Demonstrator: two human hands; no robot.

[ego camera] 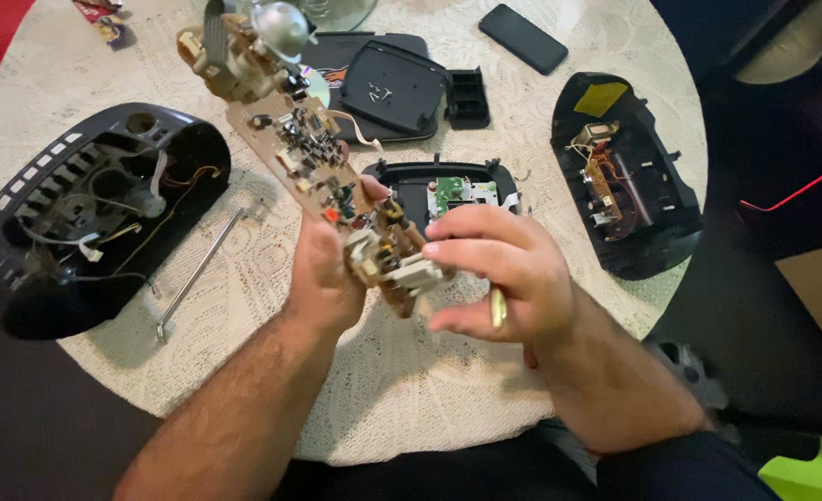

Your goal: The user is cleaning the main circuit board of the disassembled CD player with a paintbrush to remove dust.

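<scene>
Brown circuit board (318, 162) gripped between left hand (323, 278) and right hand (504, 274).

My left hand (323, 278) wraps the circuit board (323, 176) from behind, so its underside and my palm are hidden. My right hand (499, 274) covers the board's lower end; fingertip contact on the white connector (411, 276) can't be made out. Components on the board are too small to identify. The motor assembly (244, 46) at its top is partly cut off by the upper frame edge. The glass item (337, 11) at top centre and the wrapper (103, 19) at upper left are also cropped. The CD tray unit (448, 186) at centre is partly behind my fingers. The green object (815, 473) at lower right is cut off, unidentifiable. The dark shape at upper right is blurred.
</scene>
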